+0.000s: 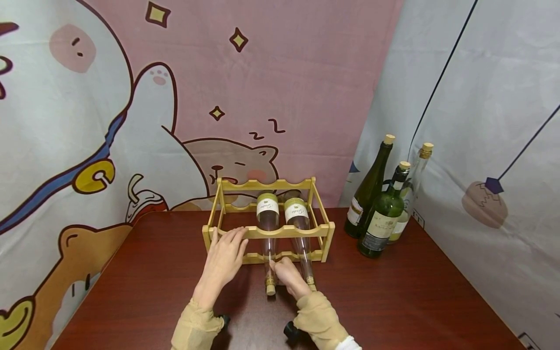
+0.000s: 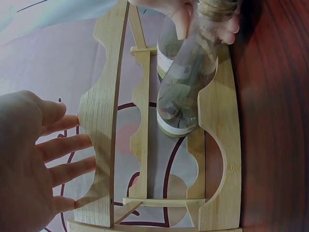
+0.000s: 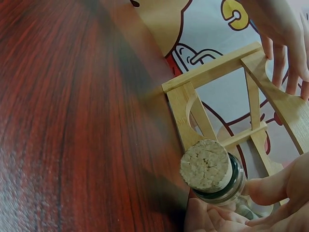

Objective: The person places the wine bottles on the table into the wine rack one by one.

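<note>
Glass bottle point(image 1: 269, 248) lies with neck point(image 1: 270, 280) nearest, right hand point(image 1: 288, 274) gripping it, left hand point(image 1: 225, 257) outspread.

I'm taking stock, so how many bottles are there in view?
5: a left bottle and right bottle in the rack; a dark green bottle, front bottle and clear bottle standing right of it. Others could hide behind.

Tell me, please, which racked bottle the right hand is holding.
The left bottle: the right hand grips its neck, not that of the right bottle.
</note>
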The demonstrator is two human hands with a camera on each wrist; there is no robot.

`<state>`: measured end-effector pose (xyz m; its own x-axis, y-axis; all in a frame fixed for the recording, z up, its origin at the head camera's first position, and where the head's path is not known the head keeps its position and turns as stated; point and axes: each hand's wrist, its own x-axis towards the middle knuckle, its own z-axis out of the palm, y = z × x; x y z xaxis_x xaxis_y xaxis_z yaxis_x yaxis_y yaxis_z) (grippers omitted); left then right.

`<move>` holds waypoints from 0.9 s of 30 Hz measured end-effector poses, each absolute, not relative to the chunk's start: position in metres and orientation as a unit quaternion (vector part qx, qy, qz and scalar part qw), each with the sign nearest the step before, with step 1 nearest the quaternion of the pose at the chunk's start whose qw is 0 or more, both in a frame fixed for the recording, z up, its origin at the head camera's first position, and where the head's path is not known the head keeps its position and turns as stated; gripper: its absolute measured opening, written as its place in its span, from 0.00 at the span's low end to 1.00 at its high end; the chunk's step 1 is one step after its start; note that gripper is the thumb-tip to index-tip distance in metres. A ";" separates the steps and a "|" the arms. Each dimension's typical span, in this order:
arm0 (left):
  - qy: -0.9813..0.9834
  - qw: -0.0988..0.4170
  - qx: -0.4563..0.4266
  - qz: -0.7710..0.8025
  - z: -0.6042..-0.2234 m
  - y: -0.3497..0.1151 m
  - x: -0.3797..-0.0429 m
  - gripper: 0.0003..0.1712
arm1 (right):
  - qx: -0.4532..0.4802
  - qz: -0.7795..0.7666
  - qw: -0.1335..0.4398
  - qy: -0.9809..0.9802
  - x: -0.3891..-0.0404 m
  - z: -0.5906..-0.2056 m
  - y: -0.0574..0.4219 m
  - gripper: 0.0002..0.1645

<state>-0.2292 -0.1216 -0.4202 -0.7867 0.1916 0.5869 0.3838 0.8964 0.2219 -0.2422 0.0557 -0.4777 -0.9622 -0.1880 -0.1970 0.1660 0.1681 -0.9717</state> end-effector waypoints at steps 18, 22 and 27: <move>-0.929 0.293 -0.155 -0.167 -0.420 -0.122 -0.228 0.18 | -0.004 -0.654 0.161 0.739 -0.243 -0.479 0.058 0.18; -0.929 0.291 -0.155 -0.166 -0.419 -0.122 -0.228 0.18 | -0.002 -0.654 0.162 0.739 -0.243 -0.478 0.058 0.18; -0.931 0.286 -0.155 -0.167 -0.419 -0.121 -0.228 0.18 | -0.001 -0.652 0.162 0.741 -0.243 -0.476 0.057 0.20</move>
